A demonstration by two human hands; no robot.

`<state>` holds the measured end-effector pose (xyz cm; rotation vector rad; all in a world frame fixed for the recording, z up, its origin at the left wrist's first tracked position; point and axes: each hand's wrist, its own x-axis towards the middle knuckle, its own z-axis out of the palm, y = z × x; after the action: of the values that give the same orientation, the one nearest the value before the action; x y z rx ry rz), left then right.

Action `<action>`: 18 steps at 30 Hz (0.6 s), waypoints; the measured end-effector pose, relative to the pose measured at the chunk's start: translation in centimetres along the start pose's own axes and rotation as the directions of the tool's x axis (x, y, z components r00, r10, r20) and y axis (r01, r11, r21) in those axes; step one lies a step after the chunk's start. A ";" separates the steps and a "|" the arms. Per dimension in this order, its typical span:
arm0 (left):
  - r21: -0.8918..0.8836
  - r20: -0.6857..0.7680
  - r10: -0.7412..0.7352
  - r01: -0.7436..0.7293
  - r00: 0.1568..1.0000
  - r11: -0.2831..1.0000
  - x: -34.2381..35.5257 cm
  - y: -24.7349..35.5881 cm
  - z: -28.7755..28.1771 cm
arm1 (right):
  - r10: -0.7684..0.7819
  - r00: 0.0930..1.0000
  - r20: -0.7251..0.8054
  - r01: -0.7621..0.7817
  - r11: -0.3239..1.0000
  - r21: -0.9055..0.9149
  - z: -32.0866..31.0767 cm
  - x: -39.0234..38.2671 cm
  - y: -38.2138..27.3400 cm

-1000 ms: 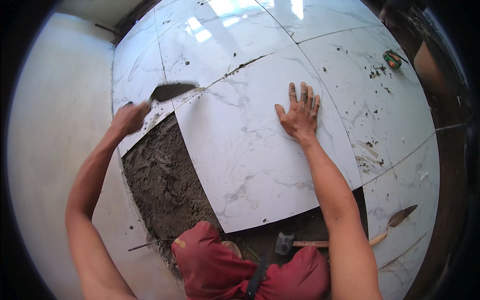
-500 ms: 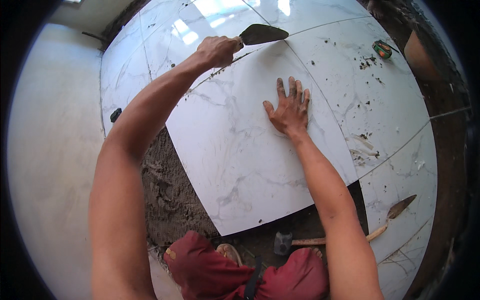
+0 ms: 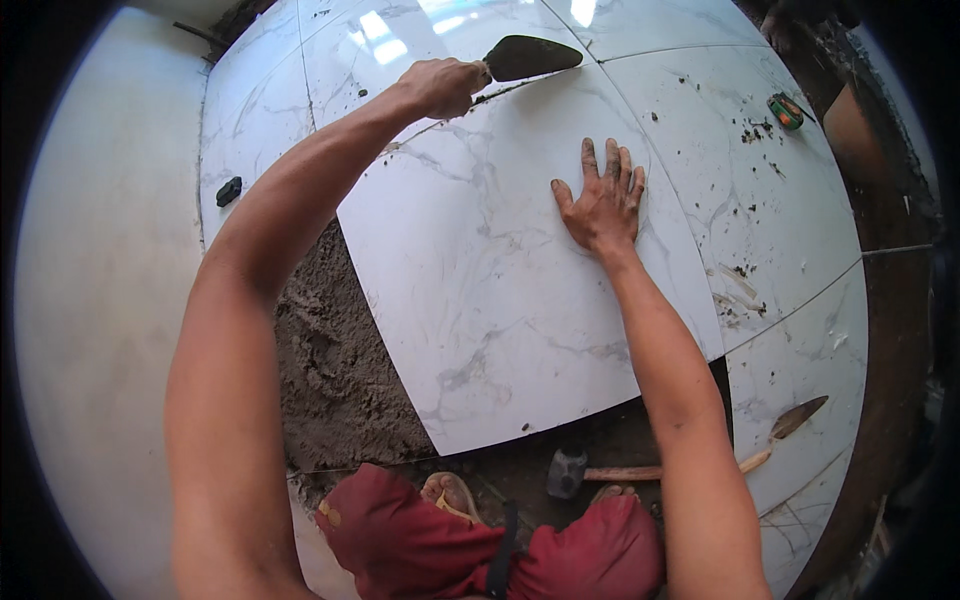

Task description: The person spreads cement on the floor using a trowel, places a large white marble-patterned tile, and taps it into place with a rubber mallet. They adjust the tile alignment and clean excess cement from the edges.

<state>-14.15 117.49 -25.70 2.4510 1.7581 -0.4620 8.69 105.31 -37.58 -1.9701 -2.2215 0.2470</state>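
Note:
My left hand (image 3: 442, 88) grips a dark trowel (image 3: 530, 58), its blade over the seam along the far edge of a loose-edged white marble-look tile (image 3: 490, 320). My right hand (image 3: 600, 205) lies spread flat on that tile's upper right part, fingers apart and smeared with grey grit. Left of and below the tile shows rough grey mortar (image 3: 330, 370). A black-headed mallet (image 3: 570, 472) with a wooden handle lies below the tile, partly behind my right forearm.
A pale wall (image 3: 100, 250) runs along the left, a small dark object (image 3: 229, 191) beside it. Surrounding tiles (image 3: 760, 230) carry scattered crumbs, a green-orange tape measure (image 3: 785, 111) and a second trowel (image 3: 797, 416). Dark rough ground (image 3: 895, 320) borders the right; someone's foot appears at top right.
My left hand and trowel have swung up and rightward from beside the wall to the tile's far edge. My right hand has stayed flat on the tile.

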 end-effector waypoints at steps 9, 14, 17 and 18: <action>0.134 0.052 0.093 -0.099 0.994 0.986 3.1 1.1 -2.8 | 0.009 1.000 0.003 -0.009 1.000 -0.028 0.0 0.1 -0.2; 0.054 -0.006 0.034 -0.033 0.999 0.998 2.9 2.6 -2.8 | 0.010 1.000 -0.027 -0.011 0.999 -0.045 0.1 0.1 0.0; 0.106 0.022 0.031 -0.033 0.999 0.994 1.4 1.6 2.1 | -0.011 1.000 -0.029 0.011 1.000 -0.025 0.1 0.2 -0.2; 0.092 0.023 0.070 -0.072 0.997 0.993 0.5 -0.5 2.9 | -0.027 0.999 -0.038 0.026 1.000 -0.009 -0.1 0.5 -0.3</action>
<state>-15.07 117.39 -28.50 2.5528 1.6715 -0.5718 8.37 105.79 -37.41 -1.9315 -2.2270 0.1954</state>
